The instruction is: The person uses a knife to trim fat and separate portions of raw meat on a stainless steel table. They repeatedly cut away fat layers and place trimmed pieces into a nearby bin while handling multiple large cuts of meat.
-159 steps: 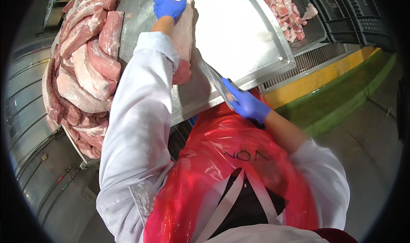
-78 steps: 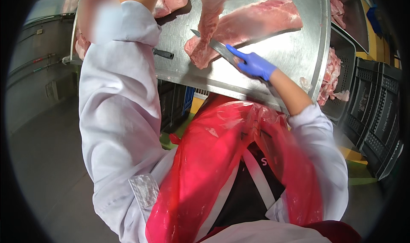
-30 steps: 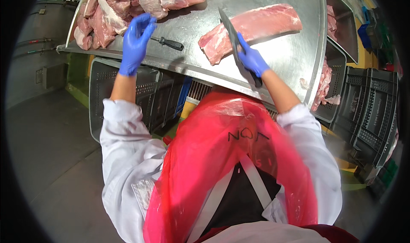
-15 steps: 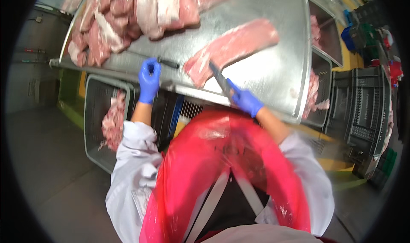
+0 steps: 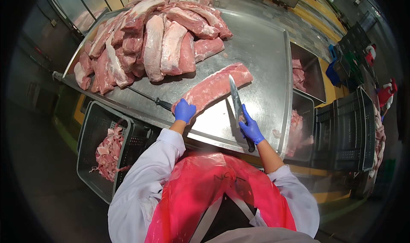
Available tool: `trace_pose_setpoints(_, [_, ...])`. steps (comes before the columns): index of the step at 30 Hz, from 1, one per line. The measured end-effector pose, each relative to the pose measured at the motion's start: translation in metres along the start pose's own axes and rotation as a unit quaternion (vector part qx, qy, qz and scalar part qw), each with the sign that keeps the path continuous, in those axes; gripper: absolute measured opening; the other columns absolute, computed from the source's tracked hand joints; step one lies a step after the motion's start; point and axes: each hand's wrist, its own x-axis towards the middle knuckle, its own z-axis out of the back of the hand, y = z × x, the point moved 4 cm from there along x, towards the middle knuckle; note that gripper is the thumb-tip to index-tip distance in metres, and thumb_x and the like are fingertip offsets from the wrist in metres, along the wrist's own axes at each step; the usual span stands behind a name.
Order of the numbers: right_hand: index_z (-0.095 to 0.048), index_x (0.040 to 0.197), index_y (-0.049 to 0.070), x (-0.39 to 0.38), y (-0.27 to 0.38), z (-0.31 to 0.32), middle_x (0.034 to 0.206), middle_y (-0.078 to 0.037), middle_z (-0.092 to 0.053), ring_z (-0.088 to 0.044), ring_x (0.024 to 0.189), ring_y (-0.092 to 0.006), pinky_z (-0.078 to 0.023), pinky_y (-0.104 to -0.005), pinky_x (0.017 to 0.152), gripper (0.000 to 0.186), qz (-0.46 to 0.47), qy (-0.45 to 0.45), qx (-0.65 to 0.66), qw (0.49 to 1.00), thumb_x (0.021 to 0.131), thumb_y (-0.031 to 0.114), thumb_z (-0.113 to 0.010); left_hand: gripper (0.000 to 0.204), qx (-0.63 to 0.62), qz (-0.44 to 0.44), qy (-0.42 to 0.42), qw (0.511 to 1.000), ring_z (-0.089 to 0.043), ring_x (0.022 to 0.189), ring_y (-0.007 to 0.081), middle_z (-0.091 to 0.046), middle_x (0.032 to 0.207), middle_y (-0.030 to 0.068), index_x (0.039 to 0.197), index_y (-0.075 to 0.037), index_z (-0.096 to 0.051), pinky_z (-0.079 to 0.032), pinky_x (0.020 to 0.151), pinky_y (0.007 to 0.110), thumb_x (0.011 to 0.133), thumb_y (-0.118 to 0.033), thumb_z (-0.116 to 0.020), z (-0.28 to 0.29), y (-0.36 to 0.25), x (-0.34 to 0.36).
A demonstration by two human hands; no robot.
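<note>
A long strip of pink meat [image 5: 213, 84], probably a pork loin, lies slantwise on the metal table [image 5: 267, 59]. At its near left end, my blue-gloved left hand [image 5: 185, 111] is closed on the meat. My right hand [image 5: 252, 131], also in a blue glove, grips a knife [image 5: 235, 98] with a black handle; one finger stretches toward the blade. The knife points away from me, its tip over or against the right part of the strip; contact is unclear. Left of the strip, a sharpening steel [image 5: 163, 104] with a black handle lies by the table's near edge.
A large pile of meat pieces [image 5: 153, 50] covers the table's far left. Below the left edge stands a grey crate [image 5: 85, 127] holding trimmings [image 5: 109, 151]. Crates of meat [image 5: 294, 119] line the right side, beside black crates [image 5: 344, 132].
My left hand has come down onto the strip's near end. My right hand has turned the knife's tip farther away, toward the strip's right part. The view has shifted, showing more of the pile.
</note>
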Motion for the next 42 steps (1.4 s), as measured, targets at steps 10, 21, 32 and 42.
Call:
trace_pose_setpoints(10, [-0.018,0.162,0.035,0.042,-0.003,-0.03,0.077,-0.01,-0.065,-0.06,0.063,-0.014,-0.053,-0.0345,0.062,0.08,-0.056,0.053,-0.087,0.993,0.095,0.015,-0.057,0.042,0.028,0.056,0.034,0.997,-0.069,0.106,0.0392,-0.07,0.112,0.0258,0.113,0.0,-0.069,-0.054,0.094,0.043,0.083,-0.029,-0.061,0.01,-0.018,0.039])
trace_pose_setpoints(21, [-0.017,0.163,0.033,0.062,-0.007,-0.038,0.07,-0.004,-0.06,-0.053,0.051,-0.0114,-0.049,-0.0303,0.049,0.079,-0.033,0.061,-0.022,0.997,0.097,0.007,-0.054,0.049,-0.041,-0.239,0.085,0.966,-0.061,0.101,0.0399,-0.056,0.111,0.0201,0.136,-0.022,-0.058,-0.051,0.092,0.045,0.087,-0.02,-0.059,0.011,0.02,0.061])
trace_pose_setpoints(32, [-0.015,0.164,0.027,0.087,0.01,-0.051,0.073,-0.002,-0.057,-0.051,0.056,-0.0091,-0.047,-0.0264,0.051,0.082,-0.035,0.078,-0.025,0.996,0.096,0.003,-0.055,0.053,0.037,-0.229,0.111,0.966,-0.063,0.104,0.0392,-0.062,0.112,0.018,0.13,-0.019,-0.056,-0.051,0.091,0.046,0.084,-0.044,-0.07,0.031,-0.008,0.072])
trace_pose_setpoints(42, [-0.017,0.162,0.032,0.123,-0.012,-0.067,0.086,-0.018,-0.07,-0.068,0.071,-0.0256,-0.055,-0.0375,0.069,0.078,0.045,0.091,-0.091,0.991,0.097,0.019,-0.056,0.019,-0.036,-0.187,0.024,0.981,-0.064,0.095,0.0392,-0.067,0.099,0.0174,0.101,-0.01,-0.067,-0.052,0.084,0.047,0.09,-0.025,-0.066,0.006,-0.002,0.065])
